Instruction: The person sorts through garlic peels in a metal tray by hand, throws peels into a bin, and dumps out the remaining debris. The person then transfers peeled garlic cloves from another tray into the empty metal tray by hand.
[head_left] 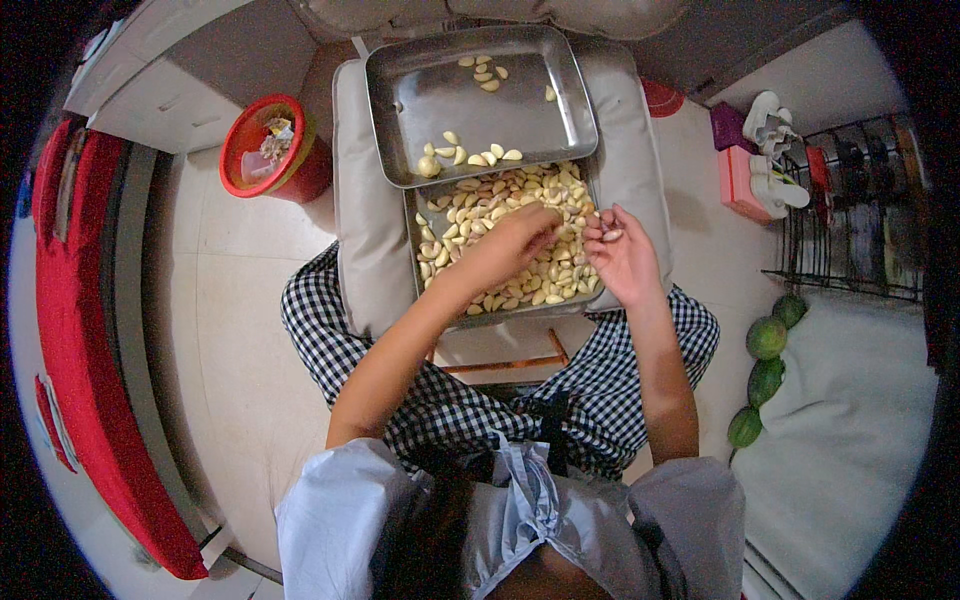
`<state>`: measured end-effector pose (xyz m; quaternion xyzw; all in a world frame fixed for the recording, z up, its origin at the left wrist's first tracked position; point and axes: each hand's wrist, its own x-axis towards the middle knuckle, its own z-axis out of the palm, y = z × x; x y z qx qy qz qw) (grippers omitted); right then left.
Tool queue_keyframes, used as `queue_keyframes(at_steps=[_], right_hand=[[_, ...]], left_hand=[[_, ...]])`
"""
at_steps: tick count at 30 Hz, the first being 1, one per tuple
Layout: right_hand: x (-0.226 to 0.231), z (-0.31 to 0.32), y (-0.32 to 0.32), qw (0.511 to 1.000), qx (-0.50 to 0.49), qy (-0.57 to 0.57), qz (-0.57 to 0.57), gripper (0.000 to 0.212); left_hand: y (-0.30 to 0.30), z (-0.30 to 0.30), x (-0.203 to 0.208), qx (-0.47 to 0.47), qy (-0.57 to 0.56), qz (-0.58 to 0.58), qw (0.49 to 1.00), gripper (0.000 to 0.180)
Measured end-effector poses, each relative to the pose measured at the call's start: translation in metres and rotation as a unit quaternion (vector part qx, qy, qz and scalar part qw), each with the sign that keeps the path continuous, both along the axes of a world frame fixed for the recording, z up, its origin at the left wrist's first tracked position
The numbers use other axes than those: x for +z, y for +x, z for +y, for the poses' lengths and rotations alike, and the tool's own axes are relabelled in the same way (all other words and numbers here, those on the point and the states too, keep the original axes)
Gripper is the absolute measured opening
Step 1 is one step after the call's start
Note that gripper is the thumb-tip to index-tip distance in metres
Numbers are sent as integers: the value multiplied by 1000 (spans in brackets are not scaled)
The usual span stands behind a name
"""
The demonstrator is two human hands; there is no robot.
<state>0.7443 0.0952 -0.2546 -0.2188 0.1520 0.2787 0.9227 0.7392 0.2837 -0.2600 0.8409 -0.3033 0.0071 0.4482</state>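
Observation:
Many pale peeled garlic cloves (470,215) fill the near metal tray (410,262), which sits on a cushioned seat in front of me. My left hand (520,238) reaches over these cloves with its fingers bent together; what they pinch, if anything, is hidden. At the tray's right edge, my right hand (625,260) is turned palm up. Its curled fingers hold a small purplish garlic clove (612,235). Beyond, a second metal tray (480,115) overlaps the far edge of the near one. Several cloves lie scattered in it, along with a rounder garlic piece (429,166).
The grey cushioned seat (365,220) stands between my knees. A red bin (232,165) with scraps is at the left. On the right are a pink box (740,180), white shoes (765,125), a black wire rack (850,260) and several green round fruits (766,338).

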Motion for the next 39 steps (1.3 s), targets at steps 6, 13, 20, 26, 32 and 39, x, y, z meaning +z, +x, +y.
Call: queue_keyframes(at_steps=[6, 13, 20, 26, 32, 39], right_hand=[[-4, 17, 5, 985, -41, -145, -86, 15], [0, 44, 13, 864, -97, -428, -245, 18], [-7, 48, 12, 789, -144, -492, -339, 20], [11, 40, 2, 903, -128, -343, -225, 25], [19, 50, -7, 869, 86, -383, -302, 32], [19, 56, -7, 814, 62, -456, -353, 29]], left_hand=[[-1, 5, 7, 53, -554, 470, 685, 9], [1, 0, -17, 233, -223, 207, 924, 7], [-7, -10, -8, 233, 0, -100, 967, 17], [-6, -12, 0, 235, 28, -44, 971, 14], [-19, 27, 17, 222, -378, 376, 817, 23], [-24, 71, 26, 212, -443, 408, 770, 24]])
